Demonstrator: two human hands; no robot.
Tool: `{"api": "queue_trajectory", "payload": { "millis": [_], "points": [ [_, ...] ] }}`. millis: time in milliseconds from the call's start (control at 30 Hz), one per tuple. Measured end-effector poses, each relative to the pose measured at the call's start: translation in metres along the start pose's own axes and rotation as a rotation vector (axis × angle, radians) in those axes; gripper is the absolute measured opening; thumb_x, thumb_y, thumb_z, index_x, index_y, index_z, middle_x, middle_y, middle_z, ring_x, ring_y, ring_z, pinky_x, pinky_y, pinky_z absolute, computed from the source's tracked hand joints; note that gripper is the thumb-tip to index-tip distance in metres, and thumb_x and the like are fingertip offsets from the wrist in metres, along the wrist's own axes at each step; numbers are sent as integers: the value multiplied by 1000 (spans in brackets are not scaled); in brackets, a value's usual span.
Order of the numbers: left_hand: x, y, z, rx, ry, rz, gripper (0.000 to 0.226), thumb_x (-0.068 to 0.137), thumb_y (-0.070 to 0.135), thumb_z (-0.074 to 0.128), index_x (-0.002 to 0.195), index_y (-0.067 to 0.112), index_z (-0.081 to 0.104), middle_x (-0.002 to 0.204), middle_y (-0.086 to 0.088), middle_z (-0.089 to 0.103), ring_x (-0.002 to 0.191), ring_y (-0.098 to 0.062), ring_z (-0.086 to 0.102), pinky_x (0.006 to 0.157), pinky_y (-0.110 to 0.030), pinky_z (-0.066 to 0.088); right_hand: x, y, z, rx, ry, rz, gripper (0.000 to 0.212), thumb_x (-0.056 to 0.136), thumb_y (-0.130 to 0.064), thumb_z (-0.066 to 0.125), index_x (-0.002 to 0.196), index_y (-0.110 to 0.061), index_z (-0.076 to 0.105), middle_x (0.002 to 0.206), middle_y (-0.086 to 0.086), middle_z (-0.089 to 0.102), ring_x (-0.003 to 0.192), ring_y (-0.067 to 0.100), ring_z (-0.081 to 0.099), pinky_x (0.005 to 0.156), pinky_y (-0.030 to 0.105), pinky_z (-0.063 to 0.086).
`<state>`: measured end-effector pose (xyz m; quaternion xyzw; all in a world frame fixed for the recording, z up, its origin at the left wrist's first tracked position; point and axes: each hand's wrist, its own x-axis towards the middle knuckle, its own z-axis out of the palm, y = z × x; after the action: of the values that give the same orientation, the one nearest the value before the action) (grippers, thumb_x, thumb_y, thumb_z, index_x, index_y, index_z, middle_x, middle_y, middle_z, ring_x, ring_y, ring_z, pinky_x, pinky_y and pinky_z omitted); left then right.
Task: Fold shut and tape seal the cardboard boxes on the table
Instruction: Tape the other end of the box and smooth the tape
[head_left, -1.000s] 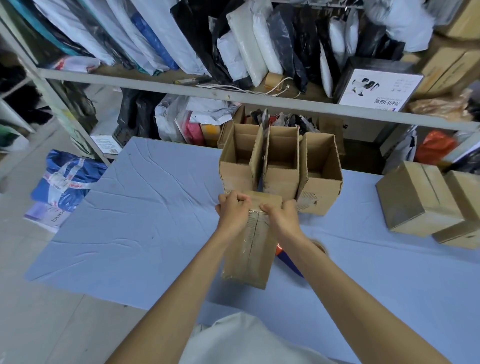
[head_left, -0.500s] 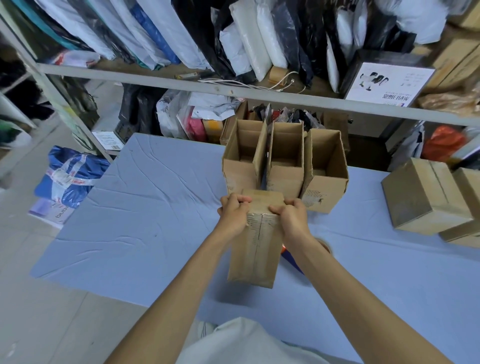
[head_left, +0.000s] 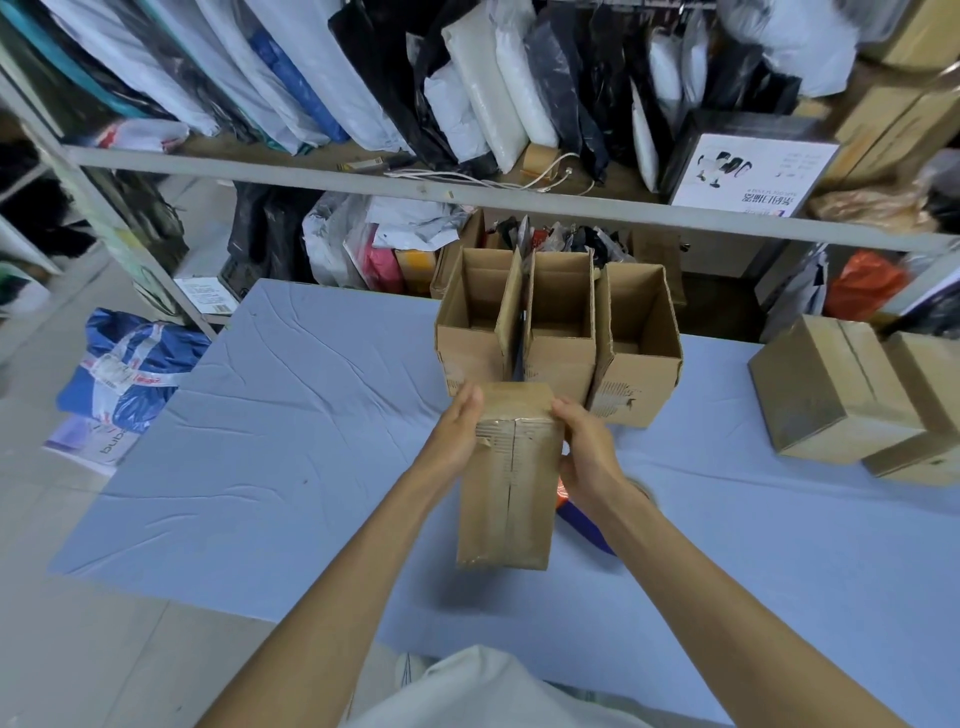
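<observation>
A: Changed since a moment ago?
B: Fists gone. Left hand (head_left: 457, 431) flat against the held box's (head_left: 506, 499) left side; right hand (head_left: 587, 452) gripping its right side.
A: Where?
B: Lifted above the table's (head_left: 260, 441) near edge, before three open boxes (head_left: 556, 332).
A: Meaning?
B: Probably sealed; next, the open ones.

On the table (head_left: 311, 415), three open boxes (head_left: 558, 358) stand behind the near box (head_left: 509, 493), two sealed boxes (head_left: 831, 389) right

off-white top (head_left: 483, 691), bare forearms (head_left: 363, 561)
</observation>
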<state>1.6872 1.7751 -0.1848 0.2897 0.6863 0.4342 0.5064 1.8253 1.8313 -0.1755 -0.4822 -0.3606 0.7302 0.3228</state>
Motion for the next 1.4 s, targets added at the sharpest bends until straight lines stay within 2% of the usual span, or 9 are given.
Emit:
{"api": "queue_trajectory", "payload": {
  "millis": [67, 200, 300, 500, 767, 933, 1033, 1233, 1400],
  "points": [
    [-3, -5, -1, -75, -53, 14, 93, 74, 79, 41, 153, 41, 10, 160, 9, 18, 144, -15, 25, 117, -43, 28, -2, 10, -12, 0, -154, 4, 50, 80, -12, 52, 129, -21, 58, 117, 5, 66, 111, 19, 58, 87, 33, 48],
    [-6, -27, -3, -94, -93, 111, 109, 64, 64, 76, 149, 43, 12, 149, 12, 36, 133, -12, 42, 104, -32, 45, -3, 36, -26, -133, -208, -32, 88, 58, 0, 51, 140, -33, 45, 125, 2, 64, 116, 24, 59, 95, 45, 51],
    [-12, -49, -2, -57, -20, 123, 113, 53, 43, 87, 142, 37, 18, 141, 15, 36, 129, -10, 44, 94, -24, 49, -4, 40, -23, -193, -125, -71, 82, 58, 4, 68, 133, -27, 51, 124, -1, 63, 118, 20, 57, 94, 45, 53],
    [-24, -51, -8, -14, 23, 162, 98, 54, 54, 77, 140, 33, 37, 141, 10, 46, 127, -15, 47, 101, -39, 48, -11, 40, -22, -245, 54, -231, 57, 62, 3, 83, 108, -15, 55, 113, -1, 65, 108, 13, 62, 82, 27, 55],
    [-23, -18, 16, 113, -33, 252, 61, 86, 42, 67, 140, 31, 40, 128, 9, 58, 104, -8, 60, 77, -16, 51, -34, 16, -21, -361, 197, -408, 40, 82, -44, 68, 118, -34, 55, 115, -17, 65, 104, 3, 62, 81, 25, 55],
    [-14, -10, 53, 128, -141, 214, 90, 60, 59, 68, 141, 40, 34, 133, -3, 47, 124, -23, 47, 102, -48, 45, -53, 0, -54, -270, 251, -312, 47, 68, -17, 58, 114, -22, 68, 104, -8, 71, 95, 7, 64, 73, 20, 51],
    [-17, 2, 80, 184, -216, 241, 97, 60, 45, 64, 148, 31, 26, 133, -7, 37, 127, -23, 36, 109, -42, 36, -64, -9, -80, -194, 333, -274, 49, 63, -14, 60, 111, -16, 68, 104, -3, 71, 94, 9, 64, 74, 24, 49],
    [-21, 8, 127, 133, -333, 333, 78, 83, 26, 74, 143, 20, 26, 139, 4, 44, 119, -9, 48, 86, -15, 42, -87, -19, -125, -155, 594, -331, 37, 67, -24, 72, 96, -8, 54, 101, 4, 65, 93, 14, 62, 71, 26, 46],
    [-20, 24, 167, 184, -355, 374, 74, 86, 34, 69, 147, 31, 27, 138, 1, 34, 127, -16, 43, 93, -26, 45, -88, -36, -154, -209, 633, -379, 33, 73, -23, 70, 106, -18, 66, 102, -3, 70, 96, 11, 65, 72, 22, 49]
  ]
}}
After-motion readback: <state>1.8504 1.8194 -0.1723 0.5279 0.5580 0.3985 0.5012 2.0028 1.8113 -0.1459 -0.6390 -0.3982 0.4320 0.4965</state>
